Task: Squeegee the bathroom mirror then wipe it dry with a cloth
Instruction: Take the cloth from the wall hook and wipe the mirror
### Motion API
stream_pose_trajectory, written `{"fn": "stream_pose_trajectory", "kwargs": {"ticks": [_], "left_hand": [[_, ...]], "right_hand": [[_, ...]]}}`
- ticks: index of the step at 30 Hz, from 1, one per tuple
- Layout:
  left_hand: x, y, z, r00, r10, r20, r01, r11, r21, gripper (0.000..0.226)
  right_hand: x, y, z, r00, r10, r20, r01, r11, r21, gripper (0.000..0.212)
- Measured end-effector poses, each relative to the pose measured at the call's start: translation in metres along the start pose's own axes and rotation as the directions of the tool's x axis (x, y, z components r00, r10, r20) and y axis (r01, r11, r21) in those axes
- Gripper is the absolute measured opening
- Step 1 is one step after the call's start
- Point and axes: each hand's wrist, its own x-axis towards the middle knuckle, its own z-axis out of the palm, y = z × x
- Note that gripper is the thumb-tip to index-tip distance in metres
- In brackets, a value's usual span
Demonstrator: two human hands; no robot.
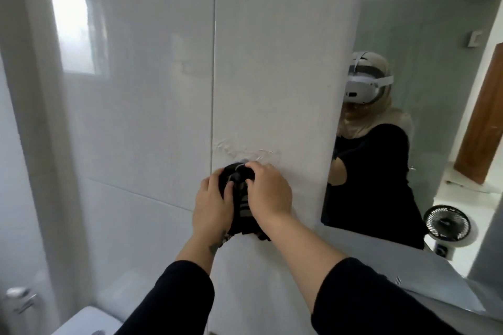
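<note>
A dark patterned cloth (pixel 240 205) hangs against the white tiled wall (pixel 272 62), just below a clear stick-on hook (pixel 255 156). My left hand (pixel 211 207) grips the cloth's left side. The top of the cloth, by the hook, is pinched in my right hand (pixel 269 193). Whether the cloth is still caught on the hook is hidden by my fingers. The bathroom mirror (pixel 435 22) fills the right side and reflects a person in black sleeves wearing a headset. No squeegee is in view.
A grey counter (pixel 408 277) runs under the mirror at lower right. The mirror reflects a small black fan (pixel 447 223) and a wooden door (pixel 487 117). A white toilet tank (pixel 87 321) and a chrome fitting (pixel 20 298) sit at lower left.
</note>
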Motion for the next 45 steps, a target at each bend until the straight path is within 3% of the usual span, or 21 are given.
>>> {"fn": "stream_pose_trajectory", "kwargs": {"ticks": [4, 7, 10, 14, 17, 19, 23, 28, 32, 37, 39, 42, 45], "left_hand": [[-0.006, -0.004, 0.001, 1.000, 0.009, -0.009, -0.010, 0.998, -0.068, 0.043], [-0.010, 0.005, -0.005, 1.000, 0.006, 0.013, -0.004, 0.986, -0.164, 0.037], [-0.018, 0.024, -0.010, 0.996, 0.042, 0.079, -0.020, 0.966, -0.259, 0.039], [-0.028, 0.059, -0.019, 0.985, 0.127, 0.114, -0.072, 0.916, -0.394, 0.039], [-0.028, 0.101, -0.030, 0.970, 0.200, 0.136, -0.127, 0.899, -0.420, 0.033], [-0.028, 0.132, -0.034, 0.959, 0.234, 0.162, -0.133, 0.871, -0.473, 0.032], [-0.034, 0.190, -0.030, 0.939, 0.293, 0.181, -0.142, 0.808, -0.571, 0.031], [-0.048, 0.244, -0.020, 0.875, 0.367, 0.315, -0.052, 0.719, -0.693, 0.034], [-0.054, 0.272, -0.010, 0.809, 0.430, 0.402, 0.012, 0.671, -0.741, 0.037], [-0.038, 0.298, -0.001, 0.774, 0.543, 0.327, -0.132, 0.643, -0.754, 0.040], [-0.023, 0.302, 0.002, 0.799, 0.555, 0.232, -0.270, 0.677, -0.685, 0.047], [0.004, 0.293, 0.009, 0.840, 0.543, 0.006, -0.495, 0.770, -0.401, 0.055], [0.018, 0.282, 0.017, 0.858, 0.514, 0.019, -0.507, 0.851, -0.135, 0.067]], "right_hand": [[0.001, -0.003, 0.006, 0.999, 0.014, -0.053, -0.011, 0.998, 0.060, 0.034], [0.002, -0.007, -0.003, 0.997, -0.071, 0.007, 0.070, 0.993, 0.094, 0.032], [0.008, -0.011, -0.025, 0.995, -0.041, 0.087, 0.018, 0.968, 0.251, 0.030], [0.015, -0.014, -0.084, 0.973, -0.035, 0.227, -0.090, 0.850, 0.519, 0.028], [0.015, -0.009, -0.127, 0.985, -0.020, 0.169, -0.093, 0.768, 0.633, 0.027], [0.010, -0.005, -0.149, 0.999, -0.004, 0.053, -0.031, 0.761, 0.648, 0.026], [-0.006, 0.009, -0.175, 0.968, -0.026, -0.251, 0.144, 0.874, 0.464, 0.026], [-0.023, 0.029, -0.205, 0.972, 0.014, -0.234, 0.089, 0.901, 0.425, 0.041], [-0.024, 0.043, -0.232, 0.925, 0.001, -0.381, 0.101, 0.964, 0.247, 0.044], [-0.003, 0.047, -0.262, 0.896, -0.056, -0.441, 0.145, 0.975, 0.170, 0.046], [0.014, 0.045, -0.276, 0.856, -0.125, -0.502, 0.153, 0.988, 0.015, 0.048], [0.043, 0.037, -0.301, 0.795, -0.205, -0.571, 0.100, 0.972, -0.211, 0.053], [0.074, 0.021, -0.321, 0.763, -0.243, -0.600, 0.026, 0.938, -0.347, 0.062]]}}
